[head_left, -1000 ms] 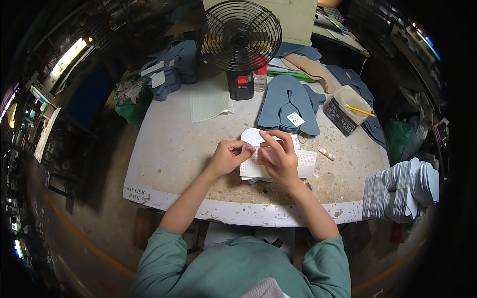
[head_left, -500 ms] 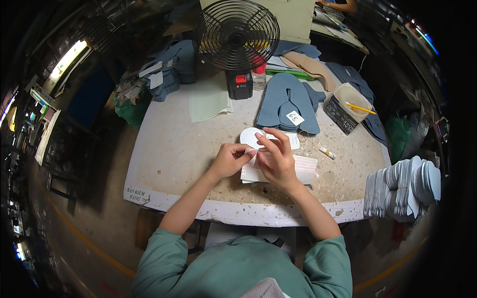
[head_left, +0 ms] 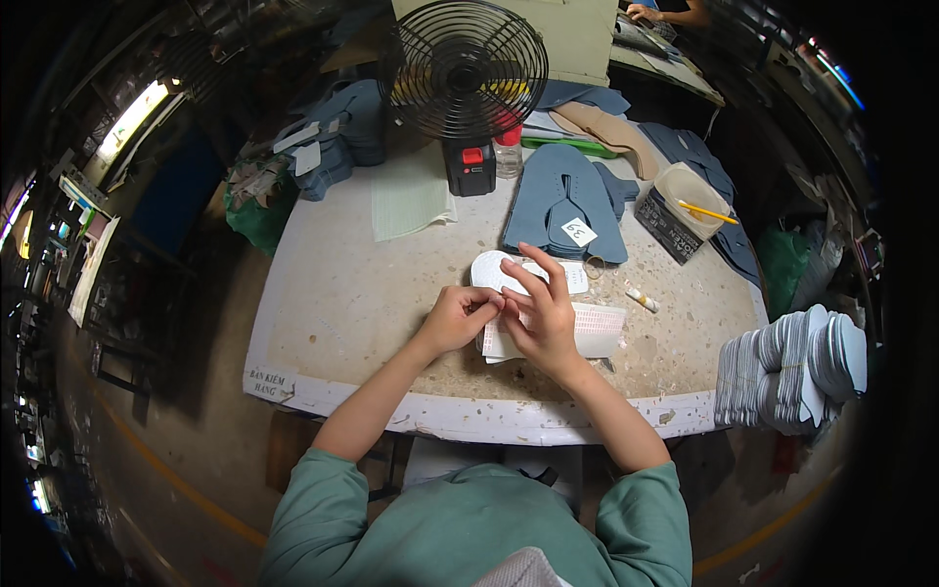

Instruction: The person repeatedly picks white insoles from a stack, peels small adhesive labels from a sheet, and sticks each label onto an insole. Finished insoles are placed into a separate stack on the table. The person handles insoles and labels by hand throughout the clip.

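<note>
My left hand [head_left: 456,320] is closed in a pinch, its fingertips meeting those of my right hand [head_left: 544,326]. The right thumb and a finger come together there while its other fingers stay raised. Whatever sits between the fingertips is too small to make out. Below the right hand lies a sheet of small red-printed stickers [head_left: 601,321], partly covered by it, with white paper under its lower edge. Just beyond my fingers is a white insole-shaped piece [head_left: 491,269], its middle hidden by the right hand.
A black fan [head_left: 464,73] stands at the back. Blue-grey shoe pieces [head_left: 558,186] are stacked ahead, a box with a yellow pencil [head_left: 675,217] to their right. A white glue-stick-like tube [head_left: 643,299] lies nearby. Bundled insoles [head_left: 773,372] stand at the right edge.
The sticker sheet has shifted slightly right, and its left edge has come away from my left fingertips. Both hands stay together in nearly the same place.
</note>
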Demonstrator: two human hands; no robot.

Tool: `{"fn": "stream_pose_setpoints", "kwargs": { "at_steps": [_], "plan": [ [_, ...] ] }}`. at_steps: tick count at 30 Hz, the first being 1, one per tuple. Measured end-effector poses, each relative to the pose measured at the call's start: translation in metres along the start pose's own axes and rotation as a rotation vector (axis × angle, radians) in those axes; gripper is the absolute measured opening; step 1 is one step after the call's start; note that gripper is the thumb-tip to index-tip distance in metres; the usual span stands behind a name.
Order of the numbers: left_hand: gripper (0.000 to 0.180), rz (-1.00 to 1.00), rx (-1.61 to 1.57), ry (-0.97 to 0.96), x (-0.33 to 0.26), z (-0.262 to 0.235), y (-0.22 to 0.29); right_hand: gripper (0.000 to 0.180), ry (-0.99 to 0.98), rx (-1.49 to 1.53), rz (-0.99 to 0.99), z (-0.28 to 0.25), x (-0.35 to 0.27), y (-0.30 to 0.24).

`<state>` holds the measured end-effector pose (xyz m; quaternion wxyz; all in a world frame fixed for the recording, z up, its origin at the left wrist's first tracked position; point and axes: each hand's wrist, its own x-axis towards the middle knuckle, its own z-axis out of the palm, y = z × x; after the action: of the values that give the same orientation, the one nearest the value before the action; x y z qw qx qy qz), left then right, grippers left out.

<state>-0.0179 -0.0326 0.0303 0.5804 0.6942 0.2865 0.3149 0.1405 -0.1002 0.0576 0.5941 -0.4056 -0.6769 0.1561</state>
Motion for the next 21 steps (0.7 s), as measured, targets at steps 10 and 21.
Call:
{"fn": "stream_pose_setpoints", "kwargs": {
  "at_steps": [10,21],
  "plan": [
    [0.023,-0.023,-0.040,0.175,0.007,-0.016,-0.005,0.066,0.190,0.720,0.526,-0.015,0.009,0.006],
    [0.035,0.338,0.533,0.661,0.016,-0.059,0.002,0.005,-0.254,-0.161,0.403,-0.055,0.023,0.004]
  ]
}}
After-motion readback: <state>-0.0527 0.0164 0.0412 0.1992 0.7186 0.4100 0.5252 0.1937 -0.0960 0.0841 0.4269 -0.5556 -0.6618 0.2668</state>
